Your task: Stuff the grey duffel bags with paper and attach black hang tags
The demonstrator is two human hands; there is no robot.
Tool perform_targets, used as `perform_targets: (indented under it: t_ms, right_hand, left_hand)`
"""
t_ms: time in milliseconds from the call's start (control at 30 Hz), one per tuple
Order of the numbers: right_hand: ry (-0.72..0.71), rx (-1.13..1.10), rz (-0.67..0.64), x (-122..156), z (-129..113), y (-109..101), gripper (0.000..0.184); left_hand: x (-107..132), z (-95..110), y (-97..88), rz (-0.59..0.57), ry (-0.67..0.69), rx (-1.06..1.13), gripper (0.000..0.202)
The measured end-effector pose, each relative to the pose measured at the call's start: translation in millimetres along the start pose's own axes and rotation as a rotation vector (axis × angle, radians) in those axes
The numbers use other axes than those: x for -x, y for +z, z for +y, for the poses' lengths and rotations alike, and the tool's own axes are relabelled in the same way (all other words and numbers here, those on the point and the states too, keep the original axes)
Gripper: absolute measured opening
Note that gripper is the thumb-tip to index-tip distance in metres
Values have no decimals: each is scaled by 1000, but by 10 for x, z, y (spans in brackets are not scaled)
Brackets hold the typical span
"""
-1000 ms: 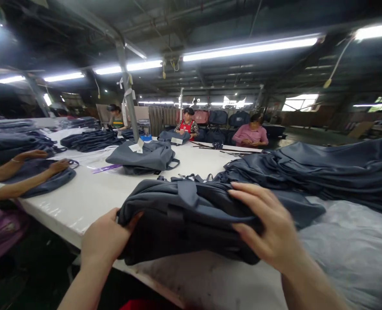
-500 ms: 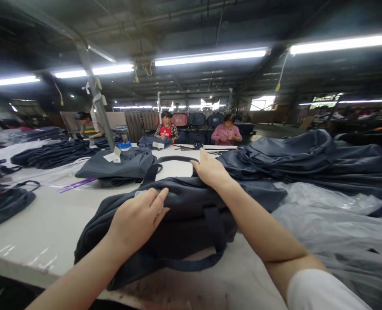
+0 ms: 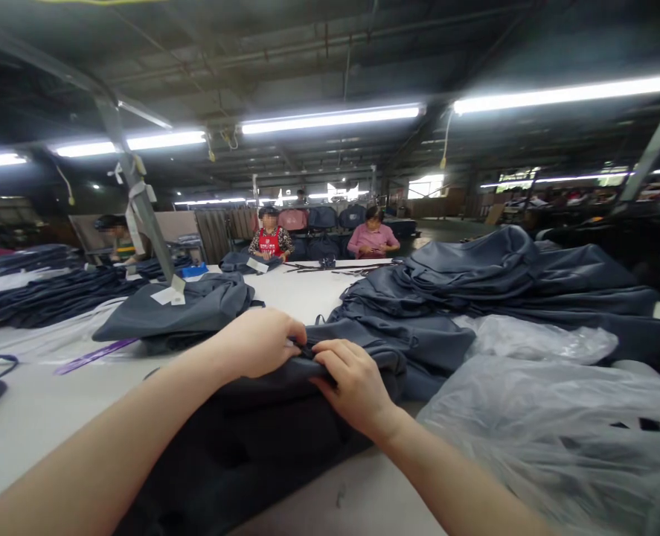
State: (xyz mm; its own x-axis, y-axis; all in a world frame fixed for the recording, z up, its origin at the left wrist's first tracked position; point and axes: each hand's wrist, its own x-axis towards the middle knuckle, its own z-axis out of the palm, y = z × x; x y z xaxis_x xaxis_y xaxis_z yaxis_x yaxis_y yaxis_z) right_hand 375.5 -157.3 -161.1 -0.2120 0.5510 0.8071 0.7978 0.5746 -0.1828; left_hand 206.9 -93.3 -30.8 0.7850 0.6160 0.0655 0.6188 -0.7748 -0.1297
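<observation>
A dark navy fabric bag (image 3: 251, 439) lies on the white table in front of me, its near side in shadow. My left hand (image 3: 266, 342) is closed on the bag's top edge, fingers bent over the cloth. Close beside it, my right hand (image 3: 352, 380) pinches the same top edge, thumb on the near side and fingers on top. The two sets of fingertips almost meet there. What exactly lies between them, cloth or a fastening, is too small to make out. The handle strap is out of sight.
Another dark bag with white tags (image 3: 170, 294) lies to the left, by a purple strip (image 3: 95, 356). At right are a heap of dark bags (image 3: 469, 275) and clear plastic bags (image 3: 558, 424). A metal post (image 3: 140, 201) rises at left. Several people sit across the table (image 3: 301, 286).
My right hand has let go of the handle and come down to the bag's top edge. My left hand has moved right and forward to meet it. The view has shifted right.
</observation>
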Motion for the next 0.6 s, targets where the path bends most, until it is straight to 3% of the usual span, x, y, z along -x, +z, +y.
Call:
perform_targets:
  t_ms: [100, 167, 300, 400, 467, 600]
  right_hand:
    - [-33, 23, -51, -45, -4, -11, 10]
    - [-47, 31, -85, -62, 2, -12, 11]
    - [-25, 27, -90, -60, 55, 19, 12]
    - [-2, 8, -64, -55, 85, 37, 16]
    - [4, -7, -39, -57, 84, 40, 16]
    - [-11, -5, -21, -60, 46, 51, 14]
  left_hand:
    - [-113, 44, -67, -147, 19, -111, 25]
    - [-157, 77, -27, -175, 48, -172, 23]
    - [-148, 137, 168, -38, 173, -280, 14]
    - [-78, 120, 255, 44, 284, -325, 18]
    - [-30, 62, 255, 108, 218, -296, 20]
    - [21, -112, 217, 196, -136, -91, 27]
